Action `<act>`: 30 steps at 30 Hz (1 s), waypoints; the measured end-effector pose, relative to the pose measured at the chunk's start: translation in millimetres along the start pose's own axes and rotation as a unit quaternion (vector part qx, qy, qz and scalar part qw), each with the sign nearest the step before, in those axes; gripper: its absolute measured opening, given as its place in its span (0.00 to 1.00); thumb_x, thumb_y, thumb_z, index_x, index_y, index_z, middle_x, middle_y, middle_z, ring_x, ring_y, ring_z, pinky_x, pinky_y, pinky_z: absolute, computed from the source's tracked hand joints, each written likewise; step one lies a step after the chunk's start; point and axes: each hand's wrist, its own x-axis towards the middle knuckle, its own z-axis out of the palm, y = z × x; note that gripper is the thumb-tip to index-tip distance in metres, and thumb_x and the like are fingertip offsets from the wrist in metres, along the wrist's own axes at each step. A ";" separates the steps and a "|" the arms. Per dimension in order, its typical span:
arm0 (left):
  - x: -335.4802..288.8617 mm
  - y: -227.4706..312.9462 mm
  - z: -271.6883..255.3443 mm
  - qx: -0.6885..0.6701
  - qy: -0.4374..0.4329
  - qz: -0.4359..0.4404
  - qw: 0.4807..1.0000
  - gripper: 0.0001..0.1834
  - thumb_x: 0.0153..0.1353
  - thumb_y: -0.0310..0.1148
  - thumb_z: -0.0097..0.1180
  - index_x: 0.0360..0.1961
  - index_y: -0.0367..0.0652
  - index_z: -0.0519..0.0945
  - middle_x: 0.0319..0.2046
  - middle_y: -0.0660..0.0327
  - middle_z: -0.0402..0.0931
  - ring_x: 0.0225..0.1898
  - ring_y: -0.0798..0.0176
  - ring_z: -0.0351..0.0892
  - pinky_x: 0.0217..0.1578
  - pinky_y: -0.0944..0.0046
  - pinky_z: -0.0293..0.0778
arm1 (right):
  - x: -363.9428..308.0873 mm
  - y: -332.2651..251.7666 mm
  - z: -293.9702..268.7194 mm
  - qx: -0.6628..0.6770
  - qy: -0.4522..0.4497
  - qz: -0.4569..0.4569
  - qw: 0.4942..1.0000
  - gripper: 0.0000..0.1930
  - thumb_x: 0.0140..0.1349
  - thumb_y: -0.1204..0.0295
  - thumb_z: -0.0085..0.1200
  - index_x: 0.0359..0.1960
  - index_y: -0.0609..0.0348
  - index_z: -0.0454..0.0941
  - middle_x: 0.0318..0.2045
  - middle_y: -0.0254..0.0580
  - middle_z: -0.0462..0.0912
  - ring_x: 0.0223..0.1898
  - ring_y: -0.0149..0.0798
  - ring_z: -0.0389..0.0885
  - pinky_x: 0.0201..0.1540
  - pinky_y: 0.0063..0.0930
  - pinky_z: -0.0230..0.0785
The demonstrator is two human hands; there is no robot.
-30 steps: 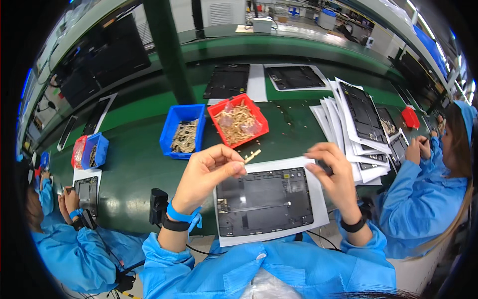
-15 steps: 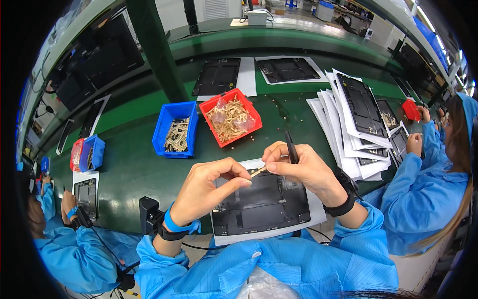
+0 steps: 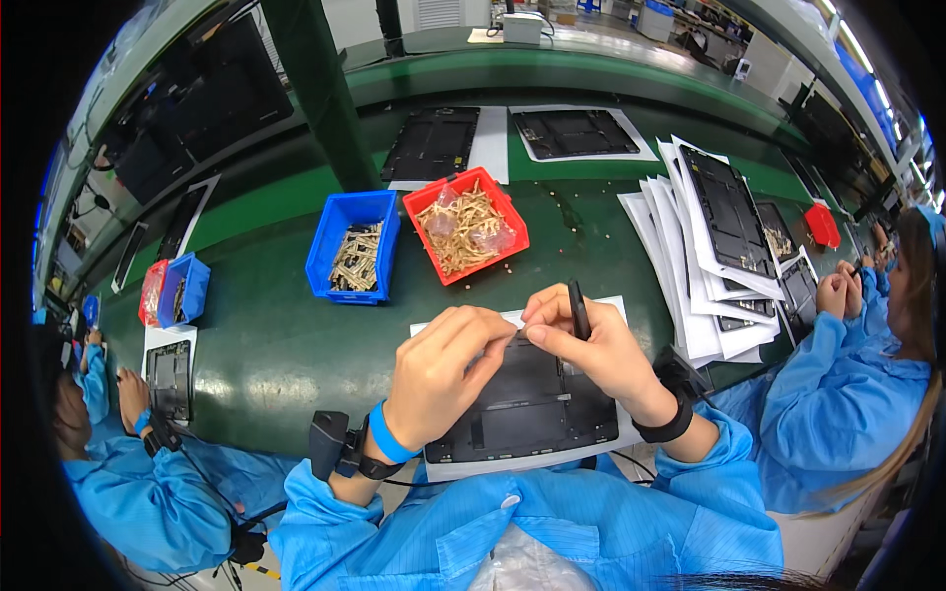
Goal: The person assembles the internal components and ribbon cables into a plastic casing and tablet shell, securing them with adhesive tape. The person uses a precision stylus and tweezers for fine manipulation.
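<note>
My two hands meet above a flat black device panel that lies on a white sheet. The fingers of my left hand are pinched together at the panel's far edge; what lies between them is hidden. My right hand keeps a black pen-shaped tool in its grip, upright between thumb and fingers. Its thumb and fingertip also pinch close to my left fingertips, where anything small is too covered to make out.
Beyond my hands stand a blue bin and a red bin, both holding small gold-coloured strips. A stack of panels and white sheets rises at the right. More panels lie farther back. Co-workers in blue sit on either side.
My left hand has turned over and moved right, its fingertips now at my right fingertips. The small gold-coloured strip held between my hands no longer shows.
</note>
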 end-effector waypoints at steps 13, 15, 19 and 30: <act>-4.2 -12.7 -0.9 0.180 0.006 0.185 0.966 0.15 0.42 0.21 0.66 0.35 0.41 0.81 0.34 0.63 0.80 0.38 0.61 0.80 0.39 0.58 0.69 | 4.1 -12.0 -3.4 0.095 -0.057 0.197 0.974 0.07 0.62 0.70 0.60 0.34 0.61 0.80 0.33 0.28 0.76 0.23 0.16 0.65 0.21 0.13 0.50; -4.5 -12.4 0.1 0.178 0.007 0.175 0.968 0.15 0.43 0.22 0.66 0.35 0.41 0.81 0.35 0.63 0.80 0.39 0.61 0.80 0.41 0.57 0.68 | 4.9 -8.0 -2.7 0.057 -0.043 0.142 0.987 0.06 0.59 0.72 0.61 0.31 0.62 0.81 0.38 0.32 0.76 0.27 0.19 0.69 0.26 0.14 0.57; -2.5 -8.8 0.7 0.175 0.011 0.137 0.975 0.13 0.45 0.23 0.67 0.35 0.43 0.81 0.36 0.65 0.80 0.43 0.62 0.79 0.46 0.53 0.64 | 5.5 0.5 0.6 0.026 -0.029 0.075 0.996 0.06 0.58 0.73 0.61 0.30 0.64 0.81 0.39 0.35 0.75 0.32 0.22 0.71 0.31 0.16 0.62; -4.3 -14.0 1.1 0.098 0.002 0.054 0.994 0.12 0.48 0.25 0.65 0.35 0.43 0.80 0.37 0.65 0.79 0.46 0.59 0.77 0.49 0.53 0.63 | 4.4 -6.1 12.2 -0.181 0.005 -0.089 0.979 0.04 0.53 0.80 0.59 0.29 0.67 0.78 0.40 0.37 0.72 0.33 0.25 0.74 0.32 0.17 0.67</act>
